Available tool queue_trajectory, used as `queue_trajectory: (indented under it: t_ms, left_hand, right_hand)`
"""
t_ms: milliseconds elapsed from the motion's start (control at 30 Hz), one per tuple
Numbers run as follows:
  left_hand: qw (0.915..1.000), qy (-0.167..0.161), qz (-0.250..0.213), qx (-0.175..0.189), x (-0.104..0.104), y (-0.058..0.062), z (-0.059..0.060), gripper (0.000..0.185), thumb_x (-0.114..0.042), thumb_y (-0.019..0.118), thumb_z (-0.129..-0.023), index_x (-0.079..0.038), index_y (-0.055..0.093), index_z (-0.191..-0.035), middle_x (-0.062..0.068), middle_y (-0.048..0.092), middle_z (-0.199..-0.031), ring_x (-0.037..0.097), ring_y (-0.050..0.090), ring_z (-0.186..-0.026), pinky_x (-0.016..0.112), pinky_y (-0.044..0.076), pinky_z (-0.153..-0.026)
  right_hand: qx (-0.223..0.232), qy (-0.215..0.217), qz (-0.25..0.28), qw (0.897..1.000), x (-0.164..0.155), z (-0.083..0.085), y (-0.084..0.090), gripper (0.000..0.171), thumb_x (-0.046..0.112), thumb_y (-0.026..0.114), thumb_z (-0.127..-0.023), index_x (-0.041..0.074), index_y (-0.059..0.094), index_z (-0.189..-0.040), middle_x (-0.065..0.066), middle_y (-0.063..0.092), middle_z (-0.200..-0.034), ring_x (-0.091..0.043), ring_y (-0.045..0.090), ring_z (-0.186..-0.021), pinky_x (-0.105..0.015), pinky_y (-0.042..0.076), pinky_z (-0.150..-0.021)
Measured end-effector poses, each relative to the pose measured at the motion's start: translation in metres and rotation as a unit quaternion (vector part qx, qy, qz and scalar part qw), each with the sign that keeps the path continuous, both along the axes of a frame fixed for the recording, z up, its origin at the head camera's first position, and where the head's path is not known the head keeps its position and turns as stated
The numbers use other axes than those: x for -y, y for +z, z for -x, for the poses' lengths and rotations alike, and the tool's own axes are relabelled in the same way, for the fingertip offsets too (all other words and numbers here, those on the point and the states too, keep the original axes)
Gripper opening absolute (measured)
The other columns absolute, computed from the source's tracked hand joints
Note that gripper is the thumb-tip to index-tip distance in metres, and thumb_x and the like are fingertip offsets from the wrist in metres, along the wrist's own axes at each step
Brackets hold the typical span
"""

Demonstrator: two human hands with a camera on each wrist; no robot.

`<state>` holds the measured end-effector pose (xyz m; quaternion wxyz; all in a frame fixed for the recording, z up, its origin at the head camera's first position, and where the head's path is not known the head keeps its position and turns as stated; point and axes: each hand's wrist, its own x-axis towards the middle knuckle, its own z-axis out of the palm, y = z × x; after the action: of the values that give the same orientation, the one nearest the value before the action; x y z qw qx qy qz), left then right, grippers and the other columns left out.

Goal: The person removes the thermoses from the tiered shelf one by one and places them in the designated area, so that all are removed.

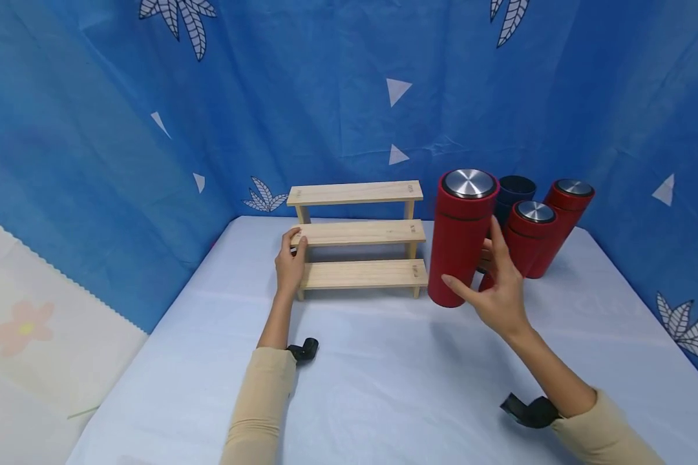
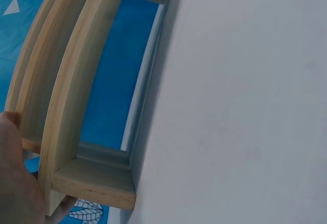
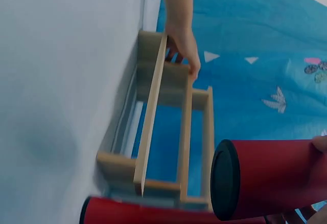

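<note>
My left hand grips the left end of a three-tier wooden display shelf, its fingers at the middle board. In the left wrist view part of that hand shows at the shelf's end. My right hand holds a red thermos bottle with a silver-topped lid. The bottle is upright, raised off the table just right of the shelf. Its dark base faces the shelf in the right wrist view, where the holding fingers are mostly cut off.
Right of the shelf stand more thermos bottles: a red one, another red one behind it, and a dark blue one partly hidden. A white cloth covers the table. A blue patterned curtain hangs around the back and sides.
</note>
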<state>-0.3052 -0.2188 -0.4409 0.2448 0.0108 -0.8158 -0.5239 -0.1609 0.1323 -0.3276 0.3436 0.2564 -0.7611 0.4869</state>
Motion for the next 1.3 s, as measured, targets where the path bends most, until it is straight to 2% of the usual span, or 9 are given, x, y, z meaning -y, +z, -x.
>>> queue_trajectory:
  t_ms: [167, 367, 600, 700, 833, 1033, 1167, 1300]
  left_hand:
    - [1.0, -0.004, -0.005, 0.007, 0.0, 0.001, -0.001, 0.046, -0.05, 0.043, -0.094, -0.027, 0.044, -0.134, 0.011, 0.055, -0.124, 0.029, 0.054, -0.106, 0.045, 0.044, -0.085]
    - [0.9999, -0.003, -0.012, 0.009, 0.001, 0.002, -0.002, 0.046, -0.051, 0.043, -0.094, -0.028, 0.043, -0.134, 0.01, 0.052, -0.128, 0.03, 0.053, -0.106, 0.045, 0.044, -0.085]
    - [0.9999, -0.001, -0.008, 0.011, 0.001, 0.002, -0.003, 0.047, -0.051, 0.043, -0.093, -0.027, 0.043, -0.134, 0.008, 0.047, -0.135, 0.03, 0.052, -0.109, 0.045, 0.044, -0.086]
    - [0.9999, -0.004, -0.009, 0.012, 0.001, 0.002, -0.003, 0.047, -0.051, 0.043, -0.093, -0.028, 0.043, -0.134, 0.008, 0.047, -0.135, 0.03, 0.051, -0.109, 0.045, 0.044, -0.086]
    - [0.9998, -0.006, -0.013, 0.012, 0.0, 0.003, -0.003, 0.046, -0.051, 0.043, -0.093, -0.029, 0.043, -0.134, 0.008, 0.049, -0.133, 0.028, 0.052, -0.108, 0.045, 0.044, -0.086]
    - [0.9998, -0.008, -0.017, 0.011, -0.001, 0.003, -0.003, 0.046, -0.051, 0.043, -0.093, -0.029, 0.043, -0.134, 0.007, 0.05, -0.131, 0.027, 0.053, -0.106, 0.044, 0.044, -0.086]
    - [0.9999, -0.006, -0.012, 0.008, -0.001, 0.003, -0.003, 0.047, -0.051, 0.043, -0.094, -0.027, 0.043, -0.134, 0.009, 0.051, -0.13, 0.028, 0.053, -0.106, 0.044, 0.043, -0.087]
    - [0.9999, -0.001, -0.008, 0.009, -0.001, 0.003, -0.003, 0.047, -0.05, 0.043, -0.094, -0.027, 0.043, -0.134, 0.008, 0.048, -0.134, 0.029, 0.053, -0.108, 0.044, 0.044, -0.087]
  right_hand:
    - [-0.005, -0.029, -0.003, 1.0, -0.044, -0.011, -0.006, 0.108, -0.02, 0.073, -0.059, 0.008, 0.018, -0.147, -0.013, 0.05, -0.126, -0.007, 0.05, -0.11, -0.013, 0.041, -0.086]
    - [-0.006, -0.093, 0.021, 0.995, -0.102, -0.002, -0.02, 0.104, -0.015, 0.074, -0.063, 0.009, 0.019, -0.148, -0.009, 0.05, -0.129, -0.01, 0.05, -0.111, -0.014, 0.042, -0.085]
    - [0.033, -0.208, 0.052, 0.976, -0.147, 0.01, -0.032, 0.097, -0.005, 0.073, -0.072, 0.018, 0.018, -0.148, -0.003, 0.046, -0.135, -0.013, 0.049, -0.114, -0.018, 0.041, -0.09]
    - [0.051, -0.239, 0.055, 0.968, -0.16, 0.018, -0.042, 0.095, -0.001, 0.073, -0.075, 0.021, 0.017, -0.148, 0.0, 0.045, -0.136, -0.014, 0.05, -0.115, -0.02, 0.042, -0.091]
    - [0.076, -0.248, 0.055, 0.964, -0.173, 0.03, -0.062, 0.095, 0.001, 0.073, -0.076, 0.027, 0.016, -0.148, 0.002, 0.043, -0.138, -0.015, 0.049, -0.116, -0.021, 0.042, -0.09]
    - [0.103, -0.226, 0.051, 0.967, -0.185, 0.044, -0.092, 0.099, 0.001, 0.073, -0.076, 0.031, 0.012, -0.148, 0.0, 0.038, -0.14, -0.018, 0.046, -0.118, -0.022, 0.043, -0.089]
    - [0.115, -0.221, 0.05, 0.967, -0.187, 0.047, -0.102, 0.099, 0.0, 0.073, -0.076, 0.032, 0.012, -0.148, 0.001, 0.036, -0.141, -0.018, 0.044, -0.12, -0.022, 0.042, -0.09]
    - [0.125, -0.209, 0.041, 0.969, -0.185, 0.049, -0.105, 0.102, -0.003, 0.073, -0.074, 0.031, 0.012, -0.148, 0.003, 0.032, -0.144, -0.017, 0.043, -0.121, -0.024, 0.042, -0.091]
